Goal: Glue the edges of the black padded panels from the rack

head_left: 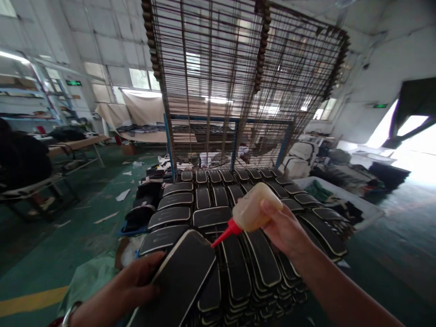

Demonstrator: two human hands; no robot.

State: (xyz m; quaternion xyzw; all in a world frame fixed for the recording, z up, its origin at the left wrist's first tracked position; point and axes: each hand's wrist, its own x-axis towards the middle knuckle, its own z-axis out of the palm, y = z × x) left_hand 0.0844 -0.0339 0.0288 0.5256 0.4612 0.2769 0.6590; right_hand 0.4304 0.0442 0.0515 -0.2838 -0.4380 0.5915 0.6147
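Observation:
My left hand (141,279) grips a dark, flat panel (182,277) with rounded corners and a pale line along its edge. The panel is tilted, its far end raised toward the middle of the view. Wrapped around a translucent squeeze bottle (254,209) holding yellowish liquid, my right hand (282,227) tips it downward to the left. Its red nozzle (226,234) meets or nearly meets the far right corner of the panel; actual contact is hard to tell. Beneath both hands lie many similar dark panels (235,268) with pale edges, stacked in rows.
A tall wire rack (211,59) rises behind the panels on blue posts (235,145). At right stands a white bin (366,209) with dark and green material. A seated person (22,154) is at a table on the left. Scraps (122,195) litter the green floor.

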